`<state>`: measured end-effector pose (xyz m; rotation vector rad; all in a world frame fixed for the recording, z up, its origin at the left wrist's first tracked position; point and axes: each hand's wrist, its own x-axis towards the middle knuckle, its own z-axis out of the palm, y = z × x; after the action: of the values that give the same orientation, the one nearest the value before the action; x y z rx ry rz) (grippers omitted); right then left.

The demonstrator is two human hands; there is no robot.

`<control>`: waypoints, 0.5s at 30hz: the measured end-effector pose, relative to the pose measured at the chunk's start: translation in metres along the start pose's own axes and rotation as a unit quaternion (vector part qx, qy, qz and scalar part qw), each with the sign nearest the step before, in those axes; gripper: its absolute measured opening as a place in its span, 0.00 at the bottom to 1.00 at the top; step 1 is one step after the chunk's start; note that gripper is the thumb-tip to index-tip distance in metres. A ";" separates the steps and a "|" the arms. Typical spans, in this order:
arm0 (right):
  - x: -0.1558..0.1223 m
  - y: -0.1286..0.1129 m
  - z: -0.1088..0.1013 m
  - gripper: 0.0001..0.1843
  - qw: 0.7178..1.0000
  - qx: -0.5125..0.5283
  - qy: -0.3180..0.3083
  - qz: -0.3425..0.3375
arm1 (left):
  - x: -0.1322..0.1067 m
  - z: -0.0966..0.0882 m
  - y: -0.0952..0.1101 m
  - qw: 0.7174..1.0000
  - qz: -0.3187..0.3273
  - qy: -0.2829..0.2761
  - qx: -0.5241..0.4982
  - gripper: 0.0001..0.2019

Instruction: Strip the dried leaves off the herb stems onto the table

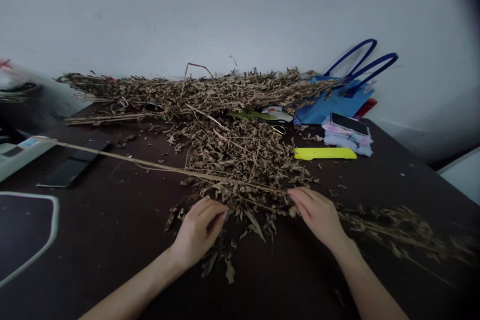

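Note:
My right hand point(317, 214) is closed around a dried plant stalk point(157, 165). The long bare stalk slants from the left over a heap of crumpled dried leaves point(240, 147), and a leafy, motion-blurred part point(397, 230) sticks out to the right beyond the hand. At the near side of the heap, my left hand point(200, 230) has thumb and fingers pinched together, below the stalk. What its fingertips hold, if anything, is hidden. Several larger leaves point(229, 269) hang or lie just below that hand.
A large bundle of dried stalks point(150, 92) lies along the wall. To the right are a blue bag point(326, 105), a yellow-handled tool point(326, 153), scissors point(278, 130) and a phone point(349, 124) on folded cloth. A dark phone point(73, 166) and a white device point(22, 160) lie left.

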<state>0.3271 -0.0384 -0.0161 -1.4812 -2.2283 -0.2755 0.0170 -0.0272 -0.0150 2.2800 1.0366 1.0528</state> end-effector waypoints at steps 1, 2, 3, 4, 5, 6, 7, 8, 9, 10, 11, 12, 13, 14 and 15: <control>0.000 0.000 0.001 0.11 1.000 0.004 -0.006 0.002 | 0.001 0.000 -0.001 1.000 -0.023 -0.003 -0.014 0.08; 0.000 0.000 0.002 0.11 1.000 0.008 -0.008 0.002 | 0.001 0.000 -0.001 0.999 -0.045 -0.007 -0.028 0.08; 0.000 0.000 0.002 0.11 1.000 0.012 -0.009 0.006 | 0.002 0.000 -0.002 0.997 -0.069 -0.013 -0.044 0.08; 0.000 -0.001 0.002 0.11 1.000 0.014 -0.006 0.008 | 0.003 0.000 -0.003 0.993 -0.096 -0.019 -0.061 0.08; 0.000 -0.001 0.002 0.11 1.000 0.015 -0.001 0.009 | 0.004 0.000 -0.004 0.988 -0.126 -0.022 -0.083 0.08; 0.000 -0.001 0.001 0.11 1.000 0.014 0.004 0.009 | 0.006 0.000 -0.005 0.981 -0.159 -0.022 -0.109 0.09; 0.000 -0.002 0.001 0.11 1.000 0.013 0.009 0.009 | 0.007 0.000 -0.006 0.971 -0.193 -0.018 -0.140 0.10; 0.000 -0.002 0.001 0.11 1.000 0.012 0.014 0.008 | 0.009 0.000 -0.007 0.959 -0.225 -0.010 -0.172 0.12; 0.000 -0.003 0.000 0.11 1.000 0.012 0.018 0.008 | 0.012 0.000 -0.008 0.946 -0.253 -0.003 -0.204 0.13; 0.000 -0.003 0.000 0.11 1.000 0.013 0.021 0.008 | 0.015 0.000 -0.009 0.932 -0.276 0.003 -0.234 0.15; 0.000 -0.004 0.000 0.11 1.000 0.014 0.024 0.009 | 0.018 0.000 -0.010 0.920 -0.294 0.004 -0.259 0.16; 0.000 -0.004 0.000 0.11 0.999 0.016 0.028 0.011 | 0.021 0.000 -0.010 0.908 -0.310 0.000 -0.283 0.16; 0.000 -0.005 0.000 0.11 0.999 0.018 0.031 0.012 | 0.024 0.000 -0.010 0.894 -0.325 0.001 -0.308 0.16; 0.000 -0.005 0.000 0.11 0.999 0.021 0.035 0.014 | 0.028 0.000 -0.009 0.879 -0.337 0.006 -0.338 0.15; 0.000 -0.005 0.000 0.11 0.999 0.023 0.038 0.016 | 0.031 0.000 -0.007 0.860 -0.351 0.013 -0.370 0.15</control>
<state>0.3223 -0.0409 -0.0159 -1.4557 -2.1352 -0.2654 0.0272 0.0015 -0.0053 1.1333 1.0863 0.9247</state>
